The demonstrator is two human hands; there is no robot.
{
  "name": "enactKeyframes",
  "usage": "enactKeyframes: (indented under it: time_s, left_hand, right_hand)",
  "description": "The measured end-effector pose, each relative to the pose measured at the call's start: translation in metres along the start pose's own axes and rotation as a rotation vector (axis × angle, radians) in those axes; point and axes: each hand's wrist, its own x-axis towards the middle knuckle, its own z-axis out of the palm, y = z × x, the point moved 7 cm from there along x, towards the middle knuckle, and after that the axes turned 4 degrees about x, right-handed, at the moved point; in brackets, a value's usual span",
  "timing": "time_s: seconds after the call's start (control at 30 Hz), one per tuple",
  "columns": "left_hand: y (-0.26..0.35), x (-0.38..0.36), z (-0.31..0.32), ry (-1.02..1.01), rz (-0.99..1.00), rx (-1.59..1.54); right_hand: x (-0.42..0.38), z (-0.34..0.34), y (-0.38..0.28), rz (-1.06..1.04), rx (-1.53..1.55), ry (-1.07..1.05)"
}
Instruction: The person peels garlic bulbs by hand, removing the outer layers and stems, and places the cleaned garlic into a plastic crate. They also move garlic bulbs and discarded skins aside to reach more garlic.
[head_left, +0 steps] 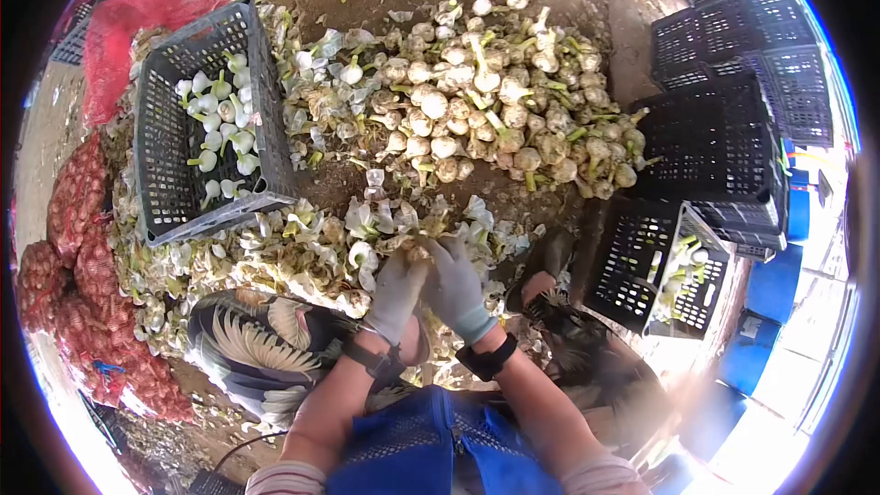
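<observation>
My left hand and my right hand, both in pale work gloves, meet low in the middle of the head view. Their fingers close around a brownish garlic bulb, most of which the gloves hide. Loose papery garlic skins lie around and beneath them. Beyond the hands rises a big heap of garlic bulbs, many with short green stems. To the left, a dark plastic crate holds several cleaned white bulbs.
Red mesh sacks filled with bulbs stand at the left, below a red net. Black crates are stacked at the right, near a crate with green-and-white pieces. Blue containers stand at the far right.
</observation>
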Motion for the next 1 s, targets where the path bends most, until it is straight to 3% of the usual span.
enactKeyframes:
  time_s: [0.07, 0.17, 0.2, 0.23, 0.3, 0.33, 0.4, 0.43, 0.47, 0.5, 0.57, 0.63, 0.7, 0.77, 0.83, 0.9, 0.97, 1.0]
  left_hand:
    - [0.015, 0.004, -0.009, 0.043, -0.016, 0.001]
    - [0.044, -0.036, -0.001, 0.000, 0.168, -0.050]
    - [0.052, -0.048, -0.008, 0.043, 0.233, 0.113]
    - [0.045, -0.049, -0.008, 0.039, 0.252, 0.110]
    - [0.034, -0.051, -0.010, 0.163, 0.438, 0.211]
    - [0.049, -0.062, -0.009, 0.175, 0.504, 0.392]
    - [0.068, -0.076, -0.003, 0.090, 0.437, 0.321]
    - [0.074, -0.083, 0.002, 0.011, 0.353, 0.254]
    - [0.083, -0.093, 0.012, -0.057, 0.322, -0.121]
    - [0.081, -0.094, 0.009, -0.059, 0.331, -0.113]
    - [0.051, -0.086, 0.006, -0.174, 0.135, -0.482]
    - [0.044, -0.088, 0.002, -0.170, 0.134, -0.361]
    - [0.053, -0.104, 0.014, -0.321, 0.035, -0.496]
    - [0.069, -0.115, 0.018, -0.272, 0.113, -0.345]
    - [0.083, -0.119, 0.018, -0.163, 0.329, 0.134]
    - [0.094, -0.132, 0.020, -0.126, 0.399, 0.050]
    - [0.101, -0.139, 0.020, -0.106, 0.453, 0.148]
    - [0.098, -0.137, 0.022, -0.150, 0.472, 0.042]
  right_hand:
    - [0.002, -0.005, -0.019, -0.190, -0.121, -0.004]
    - [-0.023, -0.056, -0.028, -0.058, -0.152, 0.166]
    - [-0.033, -0.066, -0.020, -0.176, -0.081, 0.381]
    - [-0.037, -0.075, -0.009, -0.012, 0.080, 0.382]
    - [-0.042, -0.071, 0.002, -0.141, 0.398, 0.356]
    - [-0.054, -0.072, -0.011, -0.024, 0.545, 0.386]
    - [-0.066, -0.055, -0.021, 0.095, 0.848, 0.407]
    - [-0.071, -0.054, -0.019, 0.089, 0.852, 0.416]
    - [-0.075, -0.054, -0.019, 0.056, 0.742, 0.426]
    - [-0.078, -0.055, -0.022, 0.024, 0.631, 0.435]
    - [-0.088, -0.061, -0.034, 0.070, 0.660, 0.399]
    - [-0.091, -0.051, -0.016, 0.080, 0.984, 0.406]
    - [-0.094, -0.055, -0.019, 0.043, 0.813, 0.370]
    - [-0.105, -0.067, -0.044, 0.104, 0.457, 0.397]
    - [-0.097, -0.054, -0.022, 0.098, 0.421, 0.474]
    - [-0.103, -0.060, -0.033, -0.034, 0.578, 0.483]
    - [-0.112, -0.067, -0.044, 0.006, 0.736, 0.435]
    - [-0.116, -0.068, -0.045, 0.061, 0.767, 0.374]
